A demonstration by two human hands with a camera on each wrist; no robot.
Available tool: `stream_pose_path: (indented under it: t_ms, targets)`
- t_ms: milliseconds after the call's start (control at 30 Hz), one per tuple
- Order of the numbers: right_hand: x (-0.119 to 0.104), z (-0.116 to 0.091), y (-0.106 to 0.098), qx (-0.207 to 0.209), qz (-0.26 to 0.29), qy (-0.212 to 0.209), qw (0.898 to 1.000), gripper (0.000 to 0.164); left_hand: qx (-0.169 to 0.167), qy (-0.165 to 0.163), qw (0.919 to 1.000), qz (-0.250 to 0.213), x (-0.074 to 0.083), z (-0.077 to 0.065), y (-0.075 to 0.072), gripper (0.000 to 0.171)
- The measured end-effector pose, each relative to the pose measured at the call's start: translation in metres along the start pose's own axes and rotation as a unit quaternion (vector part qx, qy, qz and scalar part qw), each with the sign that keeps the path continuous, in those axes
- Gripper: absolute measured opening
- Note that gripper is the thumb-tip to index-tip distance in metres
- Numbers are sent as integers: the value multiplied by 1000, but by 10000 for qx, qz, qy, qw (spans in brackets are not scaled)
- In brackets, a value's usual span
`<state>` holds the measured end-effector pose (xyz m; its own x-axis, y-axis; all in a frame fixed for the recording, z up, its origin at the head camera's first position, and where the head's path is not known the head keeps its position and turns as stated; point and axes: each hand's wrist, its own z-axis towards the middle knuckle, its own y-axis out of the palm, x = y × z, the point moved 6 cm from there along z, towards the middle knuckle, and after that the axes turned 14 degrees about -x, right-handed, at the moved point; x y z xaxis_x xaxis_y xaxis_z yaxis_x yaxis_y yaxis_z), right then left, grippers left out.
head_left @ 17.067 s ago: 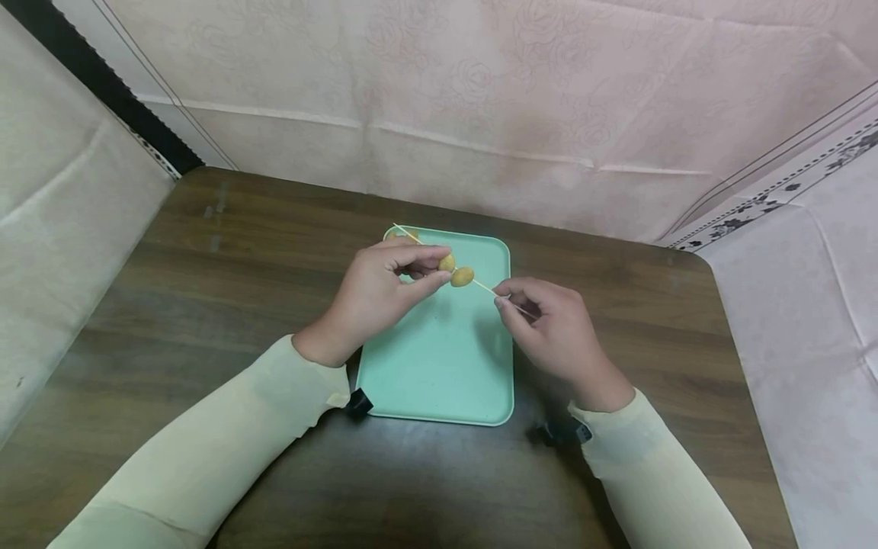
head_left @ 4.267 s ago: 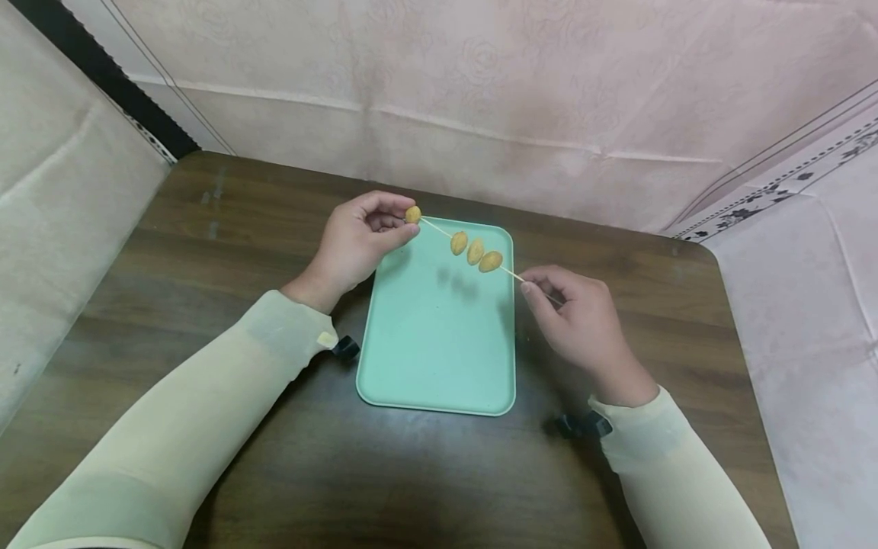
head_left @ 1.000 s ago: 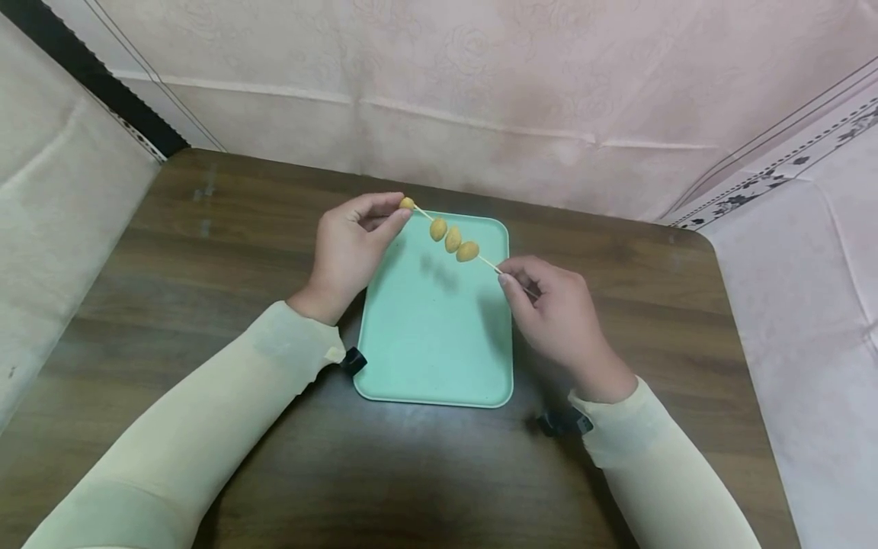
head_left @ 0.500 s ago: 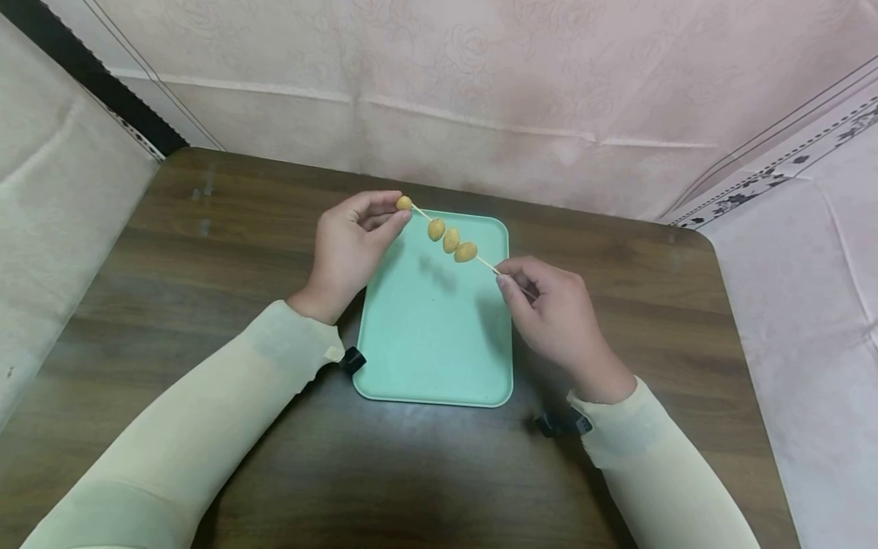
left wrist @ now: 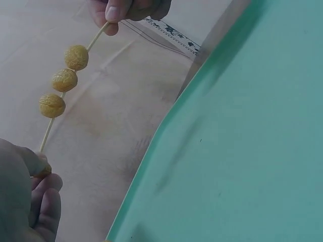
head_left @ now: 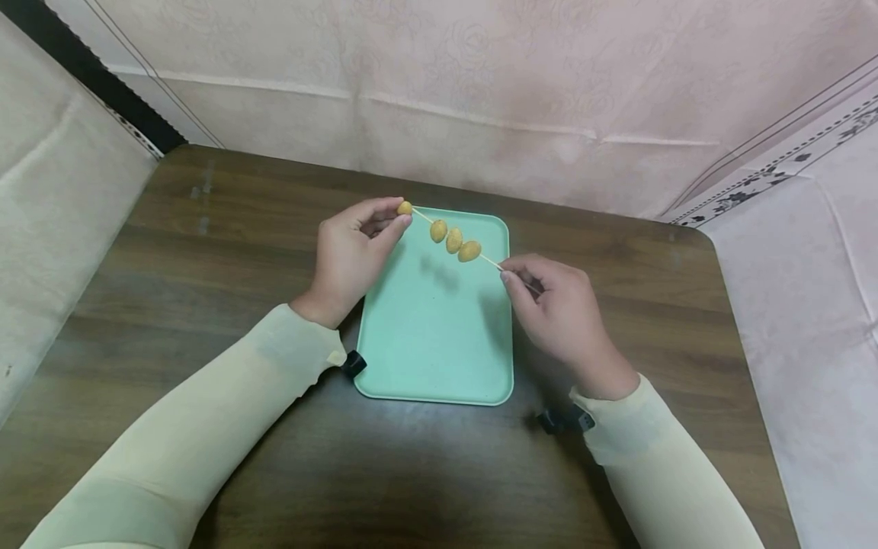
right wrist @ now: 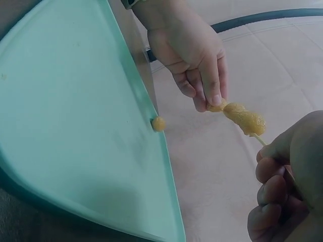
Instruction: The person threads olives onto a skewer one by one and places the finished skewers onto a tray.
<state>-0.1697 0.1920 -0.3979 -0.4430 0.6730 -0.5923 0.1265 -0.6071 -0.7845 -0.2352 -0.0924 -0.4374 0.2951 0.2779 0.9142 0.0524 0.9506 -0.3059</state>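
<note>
Above a mint-green tray [head_left: 435,343] a thin wooden skewer [head_left: 490,262] is held slanting between both hands. Three yellow, wrinkled food balls, the middle ball [head_left: 454,240] among them, sit close together along it. My left hand [head_left: 351,252] pinches a fourth ball [head_left: 405,207] between thumb and fingertips at the skewer's far tip; how deep the tip goes in is hidden. A stretch of bare stick separates this ball from the three. My right hand [head_left: 559,305] grips the skewer's lower end between thumb and forefinger, with the stick's tail partly covered.
In the right wrist view one loose ball [right wrist: 158,123] lies at the tray's far edge; in the head view the left hand hides that spot. The tray rests on a dark wooden table [head_left: 274,457]. Pale patterned cloth [head_left: 473,99] stands behind the table.
Two balls were visible at the skewer 17.1 s ago; by 4.3 s ago three sat on it, with a fourth at the tip. Over the last second both hands have barely shifted.
</note>
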Motion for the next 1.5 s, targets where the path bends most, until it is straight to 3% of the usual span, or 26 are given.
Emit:
stream_pose_path:
  t_ms: [433,767,1000,1500]
  targets:
    - [-1,2,4,-80,176,-105,9998,12,-11,268,9994,-226,2,-3,5,26]
    - [3,2,3,-29,181,-97,9998,12,-123,461,9988,-80,14,-2,6,28]
    - [3,1,1,57,174,-79,9998,13,-268,638,9972,275,21,-3,8,29]
    - [2,1,0,65,164,-61,9998,13,-362,719,9961,360,23,-4,13,31]
